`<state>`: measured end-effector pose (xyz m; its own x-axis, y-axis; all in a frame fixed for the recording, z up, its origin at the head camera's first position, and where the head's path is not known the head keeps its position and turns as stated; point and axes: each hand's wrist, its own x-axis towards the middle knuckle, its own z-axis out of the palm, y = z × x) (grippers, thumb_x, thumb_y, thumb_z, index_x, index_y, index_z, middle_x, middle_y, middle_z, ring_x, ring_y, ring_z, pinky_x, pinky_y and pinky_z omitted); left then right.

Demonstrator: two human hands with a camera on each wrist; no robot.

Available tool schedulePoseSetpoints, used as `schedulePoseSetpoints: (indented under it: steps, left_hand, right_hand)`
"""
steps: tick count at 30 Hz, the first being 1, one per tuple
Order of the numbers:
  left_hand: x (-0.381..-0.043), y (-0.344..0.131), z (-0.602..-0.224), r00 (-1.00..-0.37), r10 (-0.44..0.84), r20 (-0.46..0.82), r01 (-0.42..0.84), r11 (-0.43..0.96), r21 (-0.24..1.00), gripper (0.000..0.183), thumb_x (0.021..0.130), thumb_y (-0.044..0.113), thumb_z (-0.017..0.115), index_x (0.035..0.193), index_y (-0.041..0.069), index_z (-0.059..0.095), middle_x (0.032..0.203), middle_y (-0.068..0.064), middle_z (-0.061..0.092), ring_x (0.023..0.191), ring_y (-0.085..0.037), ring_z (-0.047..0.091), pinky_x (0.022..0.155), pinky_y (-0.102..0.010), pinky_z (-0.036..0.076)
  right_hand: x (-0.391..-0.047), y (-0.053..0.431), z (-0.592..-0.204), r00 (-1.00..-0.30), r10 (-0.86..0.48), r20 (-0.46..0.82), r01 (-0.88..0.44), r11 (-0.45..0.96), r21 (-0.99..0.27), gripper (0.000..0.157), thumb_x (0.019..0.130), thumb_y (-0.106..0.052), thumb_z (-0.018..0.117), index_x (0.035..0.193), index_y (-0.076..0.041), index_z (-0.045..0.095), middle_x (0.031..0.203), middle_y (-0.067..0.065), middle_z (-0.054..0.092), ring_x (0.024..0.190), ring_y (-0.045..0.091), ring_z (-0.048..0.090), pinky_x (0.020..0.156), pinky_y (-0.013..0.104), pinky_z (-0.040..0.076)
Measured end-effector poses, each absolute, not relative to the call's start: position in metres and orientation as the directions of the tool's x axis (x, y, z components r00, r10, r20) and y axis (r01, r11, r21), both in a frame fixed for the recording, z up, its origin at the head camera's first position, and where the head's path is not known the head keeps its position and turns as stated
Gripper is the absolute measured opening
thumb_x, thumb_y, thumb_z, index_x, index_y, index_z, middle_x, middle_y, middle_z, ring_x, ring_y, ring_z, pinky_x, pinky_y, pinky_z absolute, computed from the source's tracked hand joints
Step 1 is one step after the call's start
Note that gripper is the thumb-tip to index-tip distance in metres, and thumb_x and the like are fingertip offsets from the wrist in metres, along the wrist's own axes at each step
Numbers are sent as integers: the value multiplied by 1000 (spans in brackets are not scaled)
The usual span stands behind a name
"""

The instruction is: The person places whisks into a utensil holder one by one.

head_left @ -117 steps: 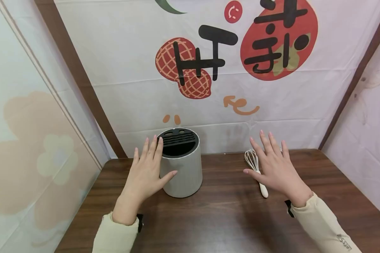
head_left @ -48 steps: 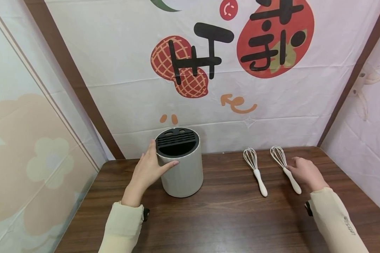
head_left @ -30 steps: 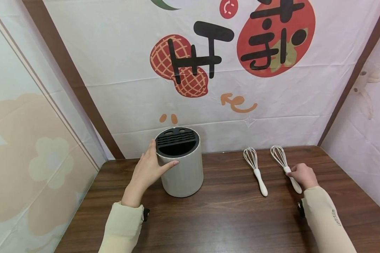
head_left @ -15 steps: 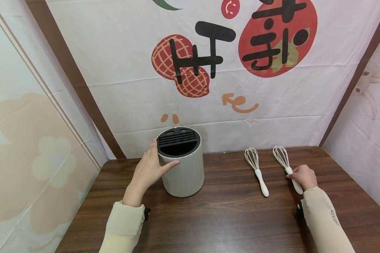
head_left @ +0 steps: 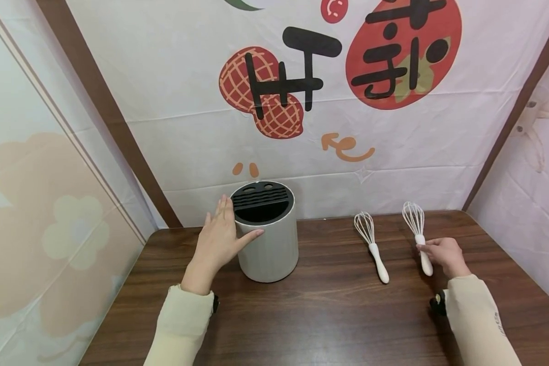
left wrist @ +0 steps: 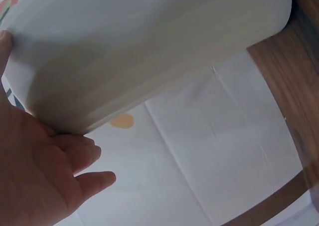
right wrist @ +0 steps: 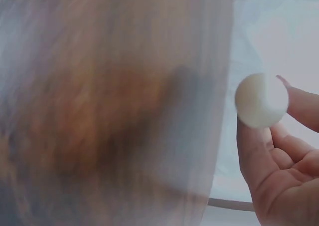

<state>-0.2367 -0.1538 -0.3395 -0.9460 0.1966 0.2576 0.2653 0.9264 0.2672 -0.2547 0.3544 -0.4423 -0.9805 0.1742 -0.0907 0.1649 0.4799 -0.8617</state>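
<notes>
My left hand (head_left: 215, 241) lies against the left side of a light grey round utensil holder (head_left: 272, 254) with a black slotted top; in the head view its thumb is on the front wall and its fingers reach along the side. The left wrist view shows the same holder (left wrist: 149, 51) touching the spread, mostly straight fingers. My right hand (head_left: 446, 254) pinches the white handle of a whisk (head_left: 420, 239) at the table's right. In the right wrist view, the round end of that whisk's handle (right wrist: 261, 100) sits between thumb and fingers.
A second white whisk (head_left: 374, 249) lies on the brown wooden table (head_left: 329, 315) between the holder and the right hand. Printed cloth walls (head_left: 178, 152) stand behind the table and at both sides.
From open above the table, my right hand has come down and gripped the right whisk, which has turned more upright in view. My left hand has settled on the holder, which has shifted slightly right.
</notes>
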Motion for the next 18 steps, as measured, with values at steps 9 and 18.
schedulePoseSetpoints:
  steps: [9, 18]
  left_hand:
    - [-236, -153, -338, -946, 196, 257, 258, 937, 235, 111, 83, 70, 51, 147, -13, 13, 154, -27, 11, 143, -36, 11, 110, -59, 13]
    - [-236, -154, -339, -946, 192, 261, 261, 929, 264, 112, 83, 71, 51, 147, -12, 13, 154, -27, 11, 143, -35, 11, 110, -58, 13]
  right_hand:
    - [-254, 344, -429, -987, 72, -142, 150, 111, -982, 35, 93, -10, 61, 112, 19, 56, 80, 2, 70, 73, 5, 66, 65, 22, 54]
    - [-249, 335, -417, -995, -14, -95, 96, -220, -971, 21, 95, -3, 56, 82, -13, 70, 84, 3, 72, 80, 11, 69, 71, 22, 54]
